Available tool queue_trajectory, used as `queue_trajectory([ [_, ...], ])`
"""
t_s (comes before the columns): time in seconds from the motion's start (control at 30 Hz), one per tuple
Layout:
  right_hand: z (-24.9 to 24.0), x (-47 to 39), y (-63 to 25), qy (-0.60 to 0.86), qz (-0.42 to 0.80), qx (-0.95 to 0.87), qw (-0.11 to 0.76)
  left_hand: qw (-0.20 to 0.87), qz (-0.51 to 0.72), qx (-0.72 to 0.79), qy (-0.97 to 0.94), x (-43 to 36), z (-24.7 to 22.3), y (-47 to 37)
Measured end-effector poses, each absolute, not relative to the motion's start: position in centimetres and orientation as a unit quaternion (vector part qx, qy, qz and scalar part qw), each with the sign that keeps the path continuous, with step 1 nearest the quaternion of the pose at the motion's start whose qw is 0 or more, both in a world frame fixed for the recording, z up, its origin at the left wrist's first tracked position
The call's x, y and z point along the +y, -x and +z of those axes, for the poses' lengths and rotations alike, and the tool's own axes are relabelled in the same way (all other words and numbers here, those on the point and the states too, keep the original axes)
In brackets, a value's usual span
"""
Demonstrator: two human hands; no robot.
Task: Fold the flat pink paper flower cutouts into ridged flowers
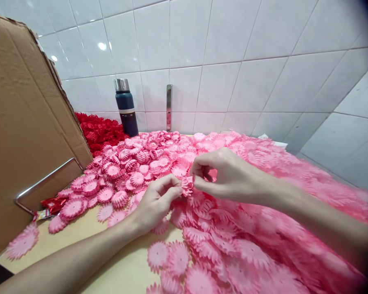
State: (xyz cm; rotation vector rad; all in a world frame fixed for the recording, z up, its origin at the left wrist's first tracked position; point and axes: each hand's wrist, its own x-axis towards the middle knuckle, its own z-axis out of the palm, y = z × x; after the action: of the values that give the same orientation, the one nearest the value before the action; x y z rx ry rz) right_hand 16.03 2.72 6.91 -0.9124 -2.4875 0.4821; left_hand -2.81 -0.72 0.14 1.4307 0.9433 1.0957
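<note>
Pink flowers [230, 237]: scalloped pieces heaped loosely across the yellow table [122, 257], below and beyond both hands, some lying singly near the front.
Right hand [222, 173]: partly curled, a gap showing inside the bent forefinger; thumb and forefinger tips pinch the right edge of one small flower [187, 186].
Left hand [160, 198]: loosely closed, thumb and forefinger clamped on the left edge of that same piece.
Small flower: between the two hands, over the heap, its petals bunched together.
</note>
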Motion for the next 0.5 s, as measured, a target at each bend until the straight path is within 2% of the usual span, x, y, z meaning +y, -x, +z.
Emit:
queue_trajectory([
  [0.3, 6.8, 3.6, -16.4, 0.355, 0.093, -0.883, 0.294, 0.566, 0.514, 0.36, -0.535, -0.4, -0.5, 2.7],
  [0.5, 9.2, 4.5, -19.8, 0.49, 0.122, -0.762, 0.405, 0.531, 0.54, 0.358, -0.545, -0.5, -0.7, 3.4],
])
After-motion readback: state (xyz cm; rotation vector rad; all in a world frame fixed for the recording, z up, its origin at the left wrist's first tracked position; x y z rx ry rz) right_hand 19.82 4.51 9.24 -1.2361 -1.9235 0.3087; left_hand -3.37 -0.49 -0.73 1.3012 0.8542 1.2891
